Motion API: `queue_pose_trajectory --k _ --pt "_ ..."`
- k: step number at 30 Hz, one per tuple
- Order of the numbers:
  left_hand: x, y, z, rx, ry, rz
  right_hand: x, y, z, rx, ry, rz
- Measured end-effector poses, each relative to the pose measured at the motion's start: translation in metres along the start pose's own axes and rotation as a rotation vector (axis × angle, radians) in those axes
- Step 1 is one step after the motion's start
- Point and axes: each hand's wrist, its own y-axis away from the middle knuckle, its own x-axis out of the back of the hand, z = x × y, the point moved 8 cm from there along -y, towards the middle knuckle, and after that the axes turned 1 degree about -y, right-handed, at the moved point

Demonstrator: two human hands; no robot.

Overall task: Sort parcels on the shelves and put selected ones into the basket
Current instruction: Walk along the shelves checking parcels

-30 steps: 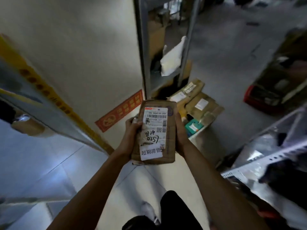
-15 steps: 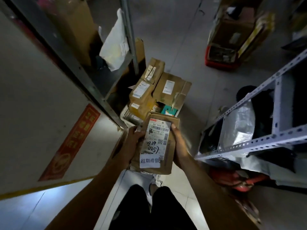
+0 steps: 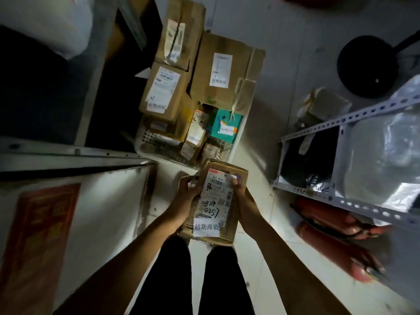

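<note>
While both hands carry the cardboard parcel [image 3: 216, 201] over the floor just near of the white basket [image 3: 145, 142], the step in hand looks like lowering it into that basket, and doing it well probably means bringing it forward and down flat onto a gap or a level spot, since the basket is already heaped with boxes: a tall carton [image 3: 163, 92] on the left, a wider carton [image 3: 220, 69] on the right, a teal packet [image 3: 226, 126] and slimmer packages between them. Dropping it on the slanted tops could let it slide off onto the floor, so a low, steady release seems wise. Curled round the parcel's left edge, the left hand [image 3: 185, 198] grips it with fingers wrapped toward the label side. On the right edge, the right hand [image 3: 244, 201] holds it too, its thumb [image 3: 235, 181] pressed on the shipping label near the barcode. To the right stands a metal shelf [image 3: 341, 123] with bagged parcels, and red cylinders [image 3: 336, 223], perhaps fire extinguishers, lie below it.
</note>
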Motion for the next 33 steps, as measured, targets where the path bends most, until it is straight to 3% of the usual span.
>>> queue_pose_trajectory --k 5,8,13,15,19,24,28,33 --pt "0.019 -0.081 0.013 0.080 -0.052 -0.067 -0.007 -0.092 -0.005 -0.025 -0.040 0.028" --pt "0.043 -0.156 0.006 0.124 -0.172 -0.026 -0.005 -0.158 0.008 -0.169 -0.114 0.087" --pt "0.069 -0.290 -0.059 0.198 -0.338 -0.115 -0.001 -0.245 0.041 -0.343 -0.289 0.151" --pt "0.058 -0.297 -0.050 0.224 -0.346 -0.100 0.002 -0.259 0.051 -0.403 -0.291 0.215" --pt "0.049 -0.315 -0.066 0.324 -0.282 -0.093 0.018 -0.282 0.064 -0.457 -0.048 0.329" --pt "0.041 -0.338 -0.053 0.168 -0.246 -0.146 0.030 -0.302 0.056 -0.356 0.257 0.455" --pt "0.047 -0.349 -0.053 0.148 -0.258 -0.083 0.040 -0.317 0.050 -0.284 0.408 0.523" --pt "0.045 -0.368 -0.043 -0.008 -0.310 -0.036 0.040 -0.326 0.046 -0.120 0.507 0.600"
